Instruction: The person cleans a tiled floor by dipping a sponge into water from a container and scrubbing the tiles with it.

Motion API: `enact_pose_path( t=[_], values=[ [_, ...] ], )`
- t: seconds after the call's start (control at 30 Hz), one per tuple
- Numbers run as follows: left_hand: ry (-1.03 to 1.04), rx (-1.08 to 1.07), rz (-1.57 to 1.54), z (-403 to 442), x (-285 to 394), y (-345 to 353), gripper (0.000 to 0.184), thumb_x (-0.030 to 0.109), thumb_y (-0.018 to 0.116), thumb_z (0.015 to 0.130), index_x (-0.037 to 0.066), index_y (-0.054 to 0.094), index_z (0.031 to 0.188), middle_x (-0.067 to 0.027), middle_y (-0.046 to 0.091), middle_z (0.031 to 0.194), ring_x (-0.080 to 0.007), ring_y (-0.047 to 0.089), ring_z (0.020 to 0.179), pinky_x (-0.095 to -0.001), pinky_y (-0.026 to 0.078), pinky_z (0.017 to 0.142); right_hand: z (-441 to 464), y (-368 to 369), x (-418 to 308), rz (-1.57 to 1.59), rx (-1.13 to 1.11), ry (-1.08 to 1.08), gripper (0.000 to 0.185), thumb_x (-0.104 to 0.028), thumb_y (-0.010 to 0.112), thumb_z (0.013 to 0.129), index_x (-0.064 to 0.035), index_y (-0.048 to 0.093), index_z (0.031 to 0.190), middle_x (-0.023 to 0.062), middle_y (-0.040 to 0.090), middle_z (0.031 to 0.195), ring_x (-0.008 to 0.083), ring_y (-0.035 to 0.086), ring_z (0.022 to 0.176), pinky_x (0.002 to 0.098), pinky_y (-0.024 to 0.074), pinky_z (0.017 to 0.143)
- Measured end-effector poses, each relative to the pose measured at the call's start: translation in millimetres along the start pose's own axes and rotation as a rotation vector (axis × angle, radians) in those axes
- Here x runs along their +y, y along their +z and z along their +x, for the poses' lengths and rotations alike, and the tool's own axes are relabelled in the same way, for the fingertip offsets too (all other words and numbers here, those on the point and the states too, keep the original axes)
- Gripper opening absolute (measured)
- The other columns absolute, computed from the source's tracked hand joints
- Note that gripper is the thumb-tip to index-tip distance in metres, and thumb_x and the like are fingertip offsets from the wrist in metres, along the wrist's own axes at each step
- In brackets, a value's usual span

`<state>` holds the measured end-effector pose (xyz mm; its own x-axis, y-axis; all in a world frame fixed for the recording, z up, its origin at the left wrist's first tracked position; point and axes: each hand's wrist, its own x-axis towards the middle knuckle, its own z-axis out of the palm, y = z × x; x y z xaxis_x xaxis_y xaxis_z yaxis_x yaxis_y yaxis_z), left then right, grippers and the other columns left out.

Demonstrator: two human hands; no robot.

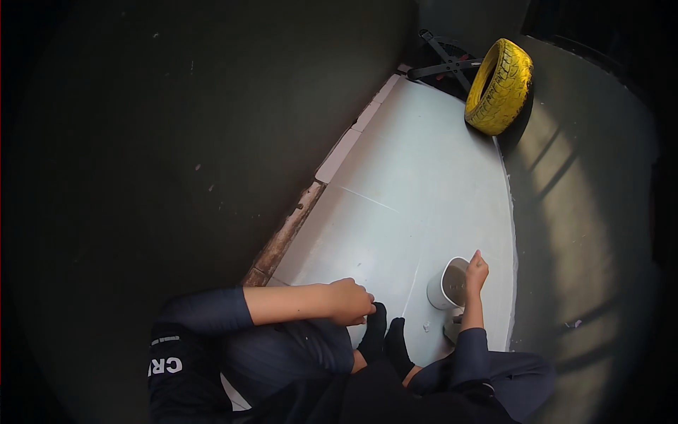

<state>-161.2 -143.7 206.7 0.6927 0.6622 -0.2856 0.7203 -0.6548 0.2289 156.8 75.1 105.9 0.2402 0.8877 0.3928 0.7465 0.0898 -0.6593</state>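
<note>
My right hand point(478, 273) is closed in a fist beside the rim of a white bucket-like container point(436, 292). Dull brownish-grey contents show inside the container, which stands on the pale tiles. What the right fingers hold, if anything, does not show. My left hand point(351, 302) has its fingers curled together just above the toe of a black sock point(374, 328) on one foot. I cannot make out anything in its pinch. A greyish object point(453, 326) sits beside the container, partly hidden by my right forearm.
A yellow-painted tyre point(503, 88) stands at the far end of the tiled floor point(424, 162), by a dark folding frame point(446, 65). A dark wall point(198, 141) rises on the left, with a chipped edge point(286, 233) along its base. A small white scrap point(426, 326) lies near the feet.
</note>
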Motion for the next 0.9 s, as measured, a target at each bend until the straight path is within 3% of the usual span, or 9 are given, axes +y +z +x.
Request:
enact_pose_path(
  t=[0.07, 0.2, 0.37, 0.53, 0.67, 0.73, 0.8, 0.9],
  values=[
    [-0.014, 0.01, -0.066, -6, -13, 7, 0.029, 0.031, 0.052, 0.087, 0.008, 0.059, 0.104, -0.0085, 0.059, 0.099, -0.0273, 0.059, 0.093, -0.0415, 0.047, 0.075, 6, 6, -18, 0.056, 0.02, -0.02, 0.05, -0.036, 0.043, 0.093, 0.0086, 0.059, 0.075, 0.0232, 0.053, 0.057, 0.0312, 0.047, 0.051, 0.0421, 0.0401, 0.055],
    [-0.084, 0.471, -0.523, -11, -26, 37, 0.028, 0.024, 0.049, 0.089, 0.003, 0.058, 0.105, -0.0126, 0.061, 0.102, -0.0301, 0.059, 0.092, -0.0393, 0.046, 0.079, 16, 31, -46, 0.128, 0.05, 0.008, 0.051, -0.036, 0.043, 0.093, 0.0086, 0.056, 0.072, 0.0215, 0.048, 0.054, 0.0291, 0.04, 0.049, 0.042, 0.0377, 0.053],
    [-0.148, 0.582, -0.756, -7, -37, 60, 0.03, 0.025, 0.05, 0.09, 0.001, 0.06, 0.104, -0.0144, 0.062, 0.099, -0.028, 0.06, 0.091, -0.0354, 0.046, 0.08, 10, 57, -89, 0.159, 0.025, -0.019, 0.051, -0.036, 0.043, 0.093, 0.0078, 0.053, 0.068, 0.0196, 0.044, 0.051, 0.0262, 0.041, 0.048, 0.041, 0.0372, 0.052],
    [-0.17, 0.595, -0.795, -4, -66, 57, 0.029, 0.024, 0.051, 0.09, 0.001, 0.061, 0.104, -0.0148, 0.062, 0.098, -0.0272, 0.06, 0.09, -0.0344, 0.047, 0.08, -3, 93, -114, 0.235, -0.026, -0.032, 0.051, -0.036, 0.044, 0.093, 0.0065, 0.049, 0.064, 0.0175, 0.043, 0.049, 0.0244, 0.039, 0.047, 0.0406, 0.0355, 0.051],
    [-0.223, 0.607, -0.849, 15, -94, 57, 0.029, 0.024, 0.052, 0.089, 0.001, 0.061, 0.104, -0.0155, 0.062, 0.098, -0.0262, 0.06, 0.09, -0.0343, 0.047, 0.079, -22, 125, -118, 0.308, -0.144, 0.004, 0.051, -0.036, 0.045, 0.093, 0.0014, 0.047, 0.059, 0.0092, 0.041, 0.047, 0.0172, 0.037, 0.045, 0.035, 0.0325, 0.046],
    [-0.228, 0.624, -0.881, 28, -107, 57, 0.029, 0.024, 0.052, 0.089, 0.0, 0.061, 0.104, -0.0147, 0.063, 0.097, -0.0244, 0.061, 0.088, -0.0331, 0.047, 0.078, -38, 135, -130, 0.52, -0.415, 0.206, 0.048, -0.038, 0.046, 0.093, -0.0056, 0.045, 0.057, 0.002, 0.04, 0.047, 0.0117, 0.036, 0.044, 0.0298, 0.0308, 0.043],
    [-0.232, 0.639, -0.909, 42, -123, 60, 0.028, 0.023, 0.052, 0.089, 0.0, 0.061, 0.104, -0.0139, 0.063, 0.095, -0.0226, 0.062, 0.086, -0.0319, 0.048, 0.077, -51, 138, -146, 0.604, -0.546, 0.324, 0.043, -0.043, 0.047, 0.092, -0.0122, 0.043, 0.062, -0.0023, 0.039, 0.048, 0.0075, 0.039, 0.041, 0.0242, 0.0321, 0.038],
    [-0.292, 0.67, -1.104, 62, -146, 86, 0.025, 0.02, 0.052, 0.089, 0.0, 0.061, 0.103, -0.0097, 0.063, 0.087, -0.0173, 0.061, 0.078, -0.0284, 0.048, 0.073, -61, 158, -142, 0.681, -0.575, 0.405, 0.038, -0.044, 0.052, 0.09, -0.0117, 0.047, 0.071, -0.0007, 0.046, 0.058, 0.0084, 0.044, 0.048, 0.0246, 0.038, 0.044]
  ],
)
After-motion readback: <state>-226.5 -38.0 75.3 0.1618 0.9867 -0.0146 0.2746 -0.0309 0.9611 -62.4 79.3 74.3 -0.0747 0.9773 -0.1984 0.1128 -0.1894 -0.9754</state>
